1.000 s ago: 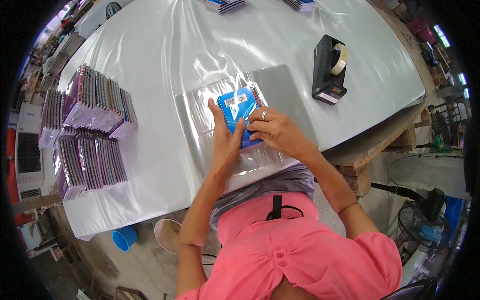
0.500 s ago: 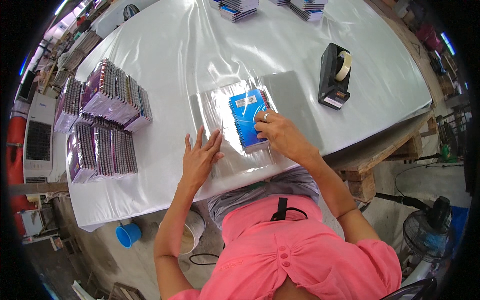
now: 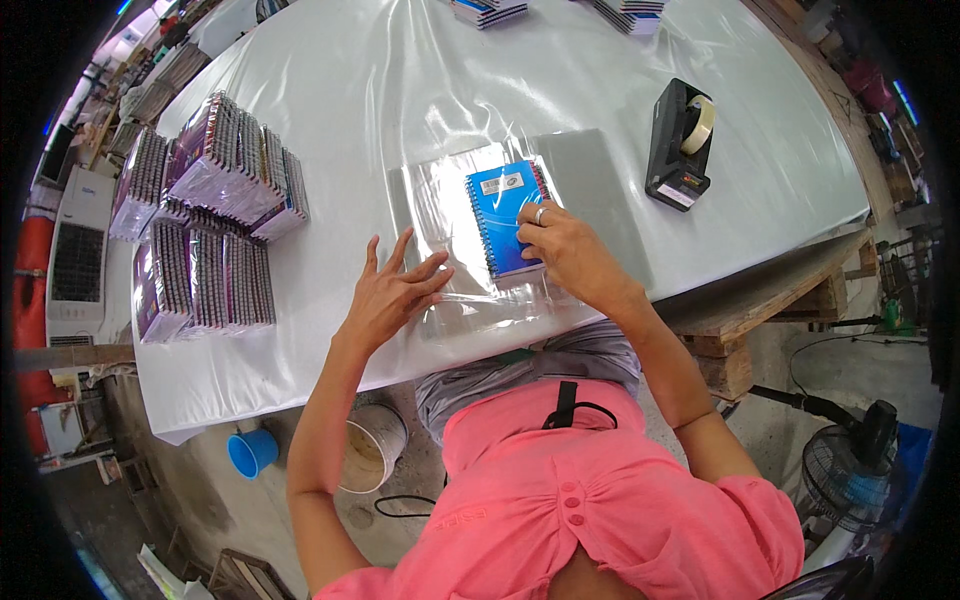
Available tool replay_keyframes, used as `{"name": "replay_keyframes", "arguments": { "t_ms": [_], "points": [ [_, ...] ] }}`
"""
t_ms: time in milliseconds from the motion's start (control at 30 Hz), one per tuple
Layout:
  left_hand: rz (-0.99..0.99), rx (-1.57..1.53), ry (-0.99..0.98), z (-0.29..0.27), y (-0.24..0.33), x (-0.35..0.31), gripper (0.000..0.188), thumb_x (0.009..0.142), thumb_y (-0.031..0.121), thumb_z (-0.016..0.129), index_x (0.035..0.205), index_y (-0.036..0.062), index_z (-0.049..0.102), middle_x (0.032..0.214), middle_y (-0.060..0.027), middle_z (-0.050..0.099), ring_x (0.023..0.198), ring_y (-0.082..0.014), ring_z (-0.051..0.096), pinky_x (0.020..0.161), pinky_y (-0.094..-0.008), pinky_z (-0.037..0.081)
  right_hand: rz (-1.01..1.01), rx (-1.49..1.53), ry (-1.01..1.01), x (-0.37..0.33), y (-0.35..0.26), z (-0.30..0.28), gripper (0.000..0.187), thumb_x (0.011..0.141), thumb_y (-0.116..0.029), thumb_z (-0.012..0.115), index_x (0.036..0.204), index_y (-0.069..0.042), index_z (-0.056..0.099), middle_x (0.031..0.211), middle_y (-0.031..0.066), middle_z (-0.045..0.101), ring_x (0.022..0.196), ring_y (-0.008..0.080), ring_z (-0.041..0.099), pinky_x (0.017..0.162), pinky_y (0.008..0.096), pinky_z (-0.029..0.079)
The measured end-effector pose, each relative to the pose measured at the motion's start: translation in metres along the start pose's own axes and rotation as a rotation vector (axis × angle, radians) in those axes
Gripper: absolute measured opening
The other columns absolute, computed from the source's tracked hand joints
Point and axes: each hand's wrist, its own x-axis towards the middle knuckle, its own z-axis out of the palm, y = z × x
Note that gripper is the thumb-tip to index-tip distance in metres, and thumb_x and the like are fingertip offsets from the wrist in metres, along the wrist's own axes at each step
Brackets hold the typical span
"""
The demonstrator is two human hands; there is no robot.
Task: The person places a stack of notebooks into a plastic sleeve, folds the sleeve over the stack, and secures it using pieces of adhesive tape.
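Note:
A blue spiral notebook [image 3: 494, 222] with a white label lies on a stack of clear plastic sheets [image 3: 432, 210], its coil along the left side. My right hand [image 3: 572, 252], a ring on one finger, rests on the notebook's right part with the fingers curled in over the cover. The fingertips and the notebook's right edge are partly hidden by the hand. At the left border of the sheets is my left hand [image 3: 392, 292], its fingers spread and holding nothing. Some of its fingertips reach over the plastic.
Wrapped bundles of spiral notebooks [image 3: 215, 220] are stacked on the table's left. A black tape dispenser [image 3: 680, 145] stands at the right. More notebooks [image 3: 490, 10] lie at the far edge. Below the table are a blue bucket [image 3: 252, 453], a whitish bucket [image 3: 374, 450] and a fan [image 3: 850, 465].
My left hand has shifted a little left, away from the notebook, with its fingers more spread. My right hand stays on the notebook. The whole view has shifted slightly.

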Motion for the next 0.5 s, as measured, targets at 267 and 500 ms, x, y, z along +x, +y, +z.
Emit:
{"name": "replay_keyframes", "arguments": {
  "t_ms": [267,500],
  "points": [
    [0.089,-0.001,0.142,0.003,0.009,-0.009,0.043,0.089,0.036,0.059,0.131,0.0314,0.055,0.134,0.0101,0.056,0.135,-0.0286,0.041,0.111,-0.062,0.023,0.018,-0.038,-0.048,0.0,-0.002,-0.003,0.016,0.071,0.0,0.069,0.085,0.0,0.061,0.098,0.0085,0.058,0.092,0.0271,0.057,0.082,0.0376,0.049],
    [0.01,-0.068,0.216,0.004,0.021,-0.009,0.042,0.089,0.022,0.061,0.131,0.0239,0.057,0.134,0.0078,0.057,0.123,-0.0298,0.053,0.101,-0.0395,0.045,0.033,-0.001,-0.037,0.004,-0.005,-0.005,0.015,0.073,0.004,0.066,0.085,0.001,0.058,0.098,0.0085,0.058,0.093,0.0275,0.057,0.08,0.0368,0.05]
  ]
}}
